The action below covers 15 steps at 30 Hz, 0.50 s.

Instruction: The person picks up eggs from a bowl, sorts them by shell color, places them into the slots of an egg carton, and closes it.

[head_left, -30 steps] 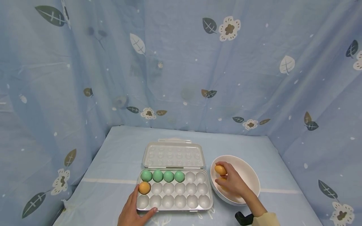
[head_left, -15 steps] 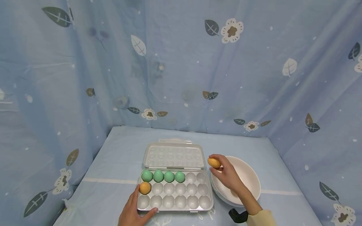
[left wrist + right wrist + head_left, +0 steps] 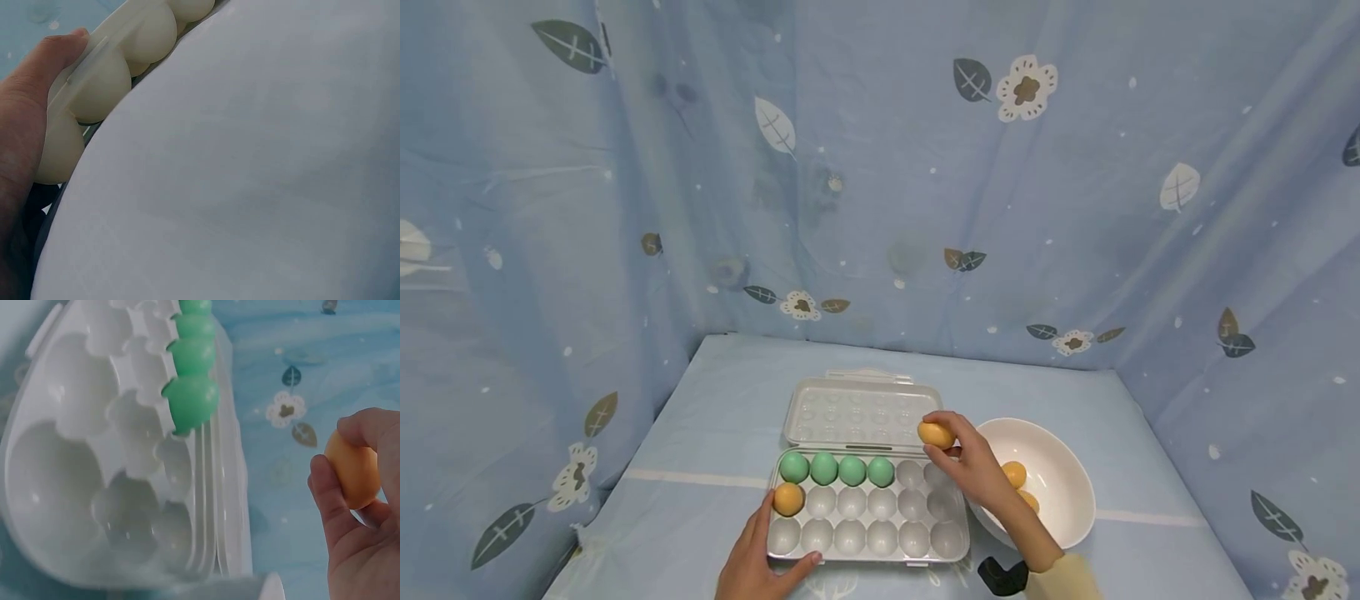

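A clear plastic egg box (image 3: 865, 560) lies with its lid (image 3: 850, 410) folded back. Four-across is not full: green eggs (image 3: 852, 471) fill the left part of its back row, and one orange-yellow egg (image 3: 787, 499) sits at the left of the middle row. My left hand (image 3: 751, 560) holds the box's front left corner, thumb (image 3: 65, 50) on the front rim and fingers along the left side. My right hand (image 3: 976, 468) pinches another orange-yellow egg (image 3: 354, 470) between thumb and fingers, above the hinge's right end.
To the right of the box stands a white bowl (image 3: 1071, 475) with orange-yellow eggs (image 3: 1014, 474) in it, partly hidden by the right forearm. A blue cloth (image 3: 700, 433) covers the table, and patterned curtains (image 3: 880, 167) hang behind and at both sides.
My right hand has lifted the orange-yellow egg out of the bowl and carried it left, over the box's right back side. My left hand has stayed at its corner.
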Each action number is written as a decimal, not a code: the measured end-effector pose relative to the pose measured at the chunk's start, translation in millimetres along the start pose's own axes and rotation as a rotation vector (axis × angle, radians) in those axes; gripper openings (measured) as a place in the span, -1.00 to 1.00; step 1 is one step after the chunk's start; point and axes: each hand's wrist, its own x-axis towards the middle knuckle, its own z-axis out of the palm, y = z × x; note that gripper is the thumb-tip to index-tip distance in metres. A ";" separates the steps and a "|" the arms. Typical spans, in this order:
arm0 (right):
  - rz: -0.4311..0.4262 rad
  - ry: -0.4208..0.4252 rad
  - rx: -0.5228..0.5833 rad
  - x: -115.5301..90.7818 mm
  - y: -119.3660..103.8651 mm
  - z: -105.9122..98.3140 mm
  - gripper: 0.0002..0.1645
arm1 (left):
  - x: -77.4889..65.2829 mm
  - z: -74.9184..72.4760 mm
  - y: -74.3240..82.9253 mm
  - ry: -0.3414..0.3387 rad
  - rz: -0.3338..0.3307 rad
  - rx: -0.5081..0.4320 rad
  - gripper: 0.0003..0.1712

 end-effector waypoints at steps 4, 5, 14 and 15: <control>0.026 -0.031 0.032 1.2 -5.5 13.5 -0.48 | -1.0 -0.1 -1.7 0.002 0.004 0.002 0.54; 0.027 -0.039 0.038 1.6 -6.4 16.7 -0.47 | -1.2 -0.1 -2.2 0.002 0.004 0.002 0.54; -0.024 -0.101 0.066 5.5 -13.9 50.0 -0.51 | -1.1 1.2 -6.8 0.006 0.007 0.009 0.54; -0.038 -0.104 0.064 5.4 -15.8 54.6 -0.51 | -1.2 1.1 -7.0 0.006 0.006 0.010 0.54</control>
